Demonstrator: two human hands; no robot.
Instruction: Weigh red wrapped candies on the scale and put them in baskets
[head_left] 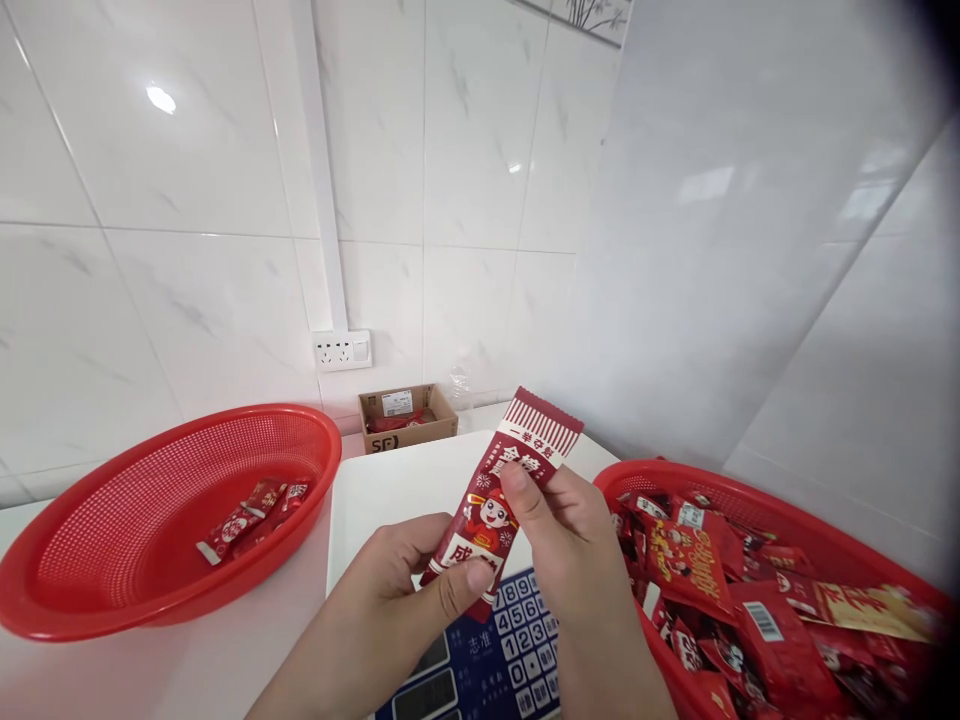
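Note:
Both my hands grip one long, dark red snack packet (491,510) with a cartoon figure and white lettering on its front. My left hand (409,590) pinches its lower end, thumb on the front. Higher up, my right hand (566,540) is closed on the right edge, its thumb also on the front. The packet is tilted, its striped top end leaning right and away from me. Beneath it stands a white digital scale (397,490) with a blue keypad, partly hidden by my hands and the packet.
A red plastic basket (97,560) on the left holds a few small red packets. On the right, another red basket (622,470) is heaped with red packets (757,620). A cardboard box (416,432) with red contents sits by the tiled wall, below a power socket (343,350).

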